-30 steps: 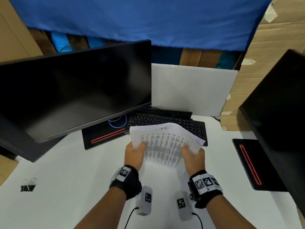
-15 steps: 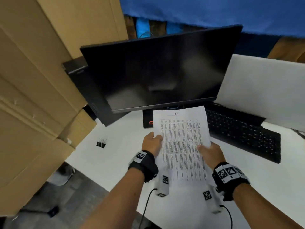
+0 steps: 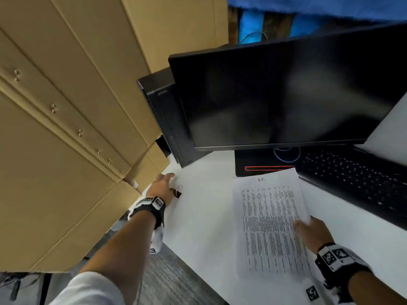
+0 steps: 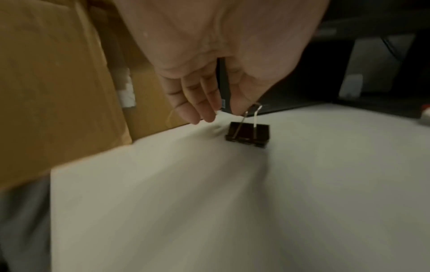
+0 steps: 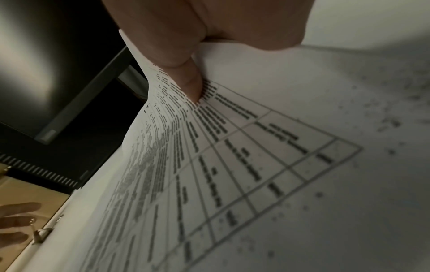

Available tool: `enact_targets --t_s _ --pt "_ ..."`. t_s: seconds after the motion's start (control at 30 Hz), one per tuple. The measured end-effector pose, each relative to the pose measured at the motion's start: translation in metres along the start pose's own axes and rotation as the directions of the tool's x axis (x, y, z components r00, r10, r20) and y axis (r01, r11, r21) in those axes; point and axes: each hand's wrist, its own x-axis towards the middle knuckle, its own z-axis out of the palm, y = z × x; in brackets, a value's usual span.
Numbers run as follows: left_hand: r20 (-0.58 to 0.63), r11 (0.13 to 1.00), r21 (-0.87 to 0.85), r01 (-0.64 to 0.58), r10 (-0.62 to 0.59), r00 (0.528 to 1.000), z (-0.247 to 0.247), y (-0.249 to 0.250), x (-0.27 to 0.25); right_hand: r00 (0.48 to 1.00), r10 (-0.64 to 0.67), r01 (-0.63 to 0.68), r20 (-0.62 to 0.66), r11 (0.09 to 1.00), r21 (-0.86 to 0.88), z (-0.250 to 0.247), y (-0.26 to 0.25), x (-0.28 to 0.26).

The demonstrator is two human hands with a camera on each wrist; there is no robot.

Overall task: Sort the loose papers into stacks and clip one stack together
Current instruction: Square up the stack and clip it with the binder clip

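Note:
A stack of printed papers [image 3: 268,221] lies lengthwise on the white table [image 3: 202,216], its far end lifted a little. My right hand [image 3: 308,230] pinches the stack's right edge, the thumb [image 5: 193,88] pressed on the top sheet [image 5: 209,165]. A black binder clip [image 3: 178,191] with silver wire handles stands near the table's left edge. My left hand [image 3: 161,186] hovers over it with straight fingers. In the left wrist view the fingertips [image 4: 200,114] hang just left of the clip [image 4: 248,135], and the thumb is at its wire handle; I cannot tell whether it touches.
A dark monitor [image 3: 286,89] on a black base [image 3: 259,166] stands behind the papers, a black keyboard [image 3: 356,179] to their right. A black computer tower [image 3: 163,115] and tall cardboard sheets [image 3: 66,128] close off the left side. Grey floor shows below the table edge.
My left hand has let go of the papers and reached left to the binder clip. The right hand alone now keeps the stack, lowered onto the table. The view has swung left.

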Motion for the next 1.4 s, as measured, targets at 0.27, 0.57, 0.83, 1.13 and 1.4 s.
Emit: enact_targets --t_s 0.27,0.57,0.83,1.13,1.4 --pt "0.141 0.986 0.075 -0.149 0.138 0.980 -0.001 0.009 0.021 1.000 -0.002 0.002 0.028 1.000 -0.010 -0.003 -0.002 0.002" --pt "0.123 0.974 -0.075 -0.214 0.222 0.967 0.015 0.023 0.019 0.998 -0.024 0.025 0.051 1.000 -0.014 -0.001 -0.003 0.007" --pt "0.058 0.951 -0.274 -0.141 0.162 0.985 0.019 0.029 0.008 0.998 -0.039 0.040 0.055 0.999 -0.011 0.000 0.003 0.011" --pt "0.087 0.910 -0.408 -0.070 0.115 0.990 0.019 0.040 0.001 0.998 -0.046 0.046 0.046 0.999 -0.002 -0.001 0.003 0.011" --pt "0.153 0.929 -0.367 -0.049 0.112 0.982 0.017 0.055 -0.007 0.998 -0.045 0.044 0.047 0.999 0.022 -0.004 0.009 0.008"
